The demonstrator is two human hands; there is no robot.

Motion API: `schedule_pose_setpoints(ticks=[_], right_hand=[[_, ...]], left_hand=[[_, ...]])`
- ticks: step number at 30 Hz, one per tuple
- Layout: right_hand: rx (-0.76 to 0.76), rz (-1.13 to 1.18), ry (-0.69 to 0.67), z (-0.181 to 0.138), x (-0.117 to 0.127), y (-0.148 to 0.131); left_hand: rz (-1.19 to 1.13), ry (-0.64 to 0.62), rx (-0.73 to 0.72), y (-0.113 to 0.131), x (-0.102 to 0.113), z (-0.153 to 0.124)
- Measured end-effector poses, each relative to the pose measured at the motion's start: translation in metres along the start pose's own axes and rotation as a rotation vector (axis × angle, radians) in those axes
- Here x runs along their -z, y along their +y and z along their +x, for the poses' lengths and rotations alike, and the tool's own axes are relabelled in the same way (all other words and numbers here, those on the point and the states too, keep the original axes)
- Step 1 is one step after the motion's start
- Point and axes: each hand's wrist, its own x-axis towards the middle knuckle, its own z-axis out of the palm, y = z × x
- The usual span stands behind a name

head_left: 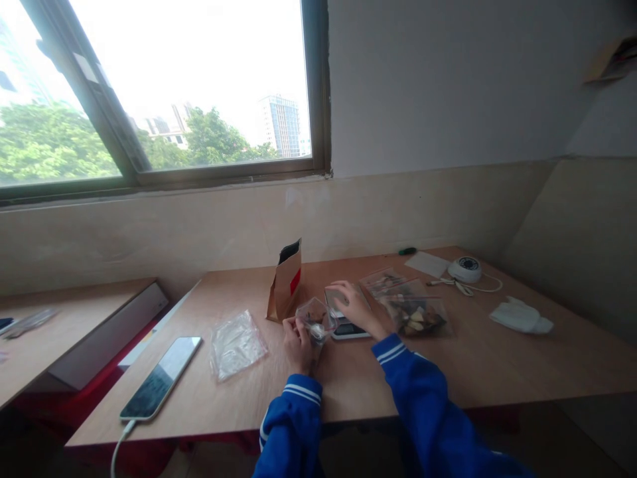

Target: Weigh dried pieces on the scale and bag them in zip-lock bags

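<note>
Blue-sleeved left hand (297,343) pinches small clear bag (314,318) beside scale (348,317).

Bright window (164,86) above wooden table (497,358), grey wall (472,79).

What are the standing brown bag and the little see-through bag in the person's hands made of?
The standing brown bag looks like matte kraft paper: dull tan, creased sides. The small clear bag, held by the left hand, seems thin glossy plastic: transparent, wrinkled, catching light.

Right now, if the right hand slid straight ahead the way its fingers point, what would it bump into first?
The right hand rests on the small scale, fingers pointing toward the brown paper bag. That bag looks like the first thing met, though depth is unclear.
</note>
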Motion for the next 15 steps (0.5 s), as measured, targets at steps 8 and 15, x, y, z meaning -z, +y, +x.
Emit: schedule_pose_setpoints(ticks=[8,15], right_hand=[[-0.363,-0.584,-0.141,-0.024,-0.003,0.046],[-0.269,-0.636,-0.028,-0.022,0.000,0.053]], left_hand=[[-0.063,0.009,0.011,-0.004,-0.002,0.000],[-0.129,0.025,0.027,0.011,0.003,-0.002]])
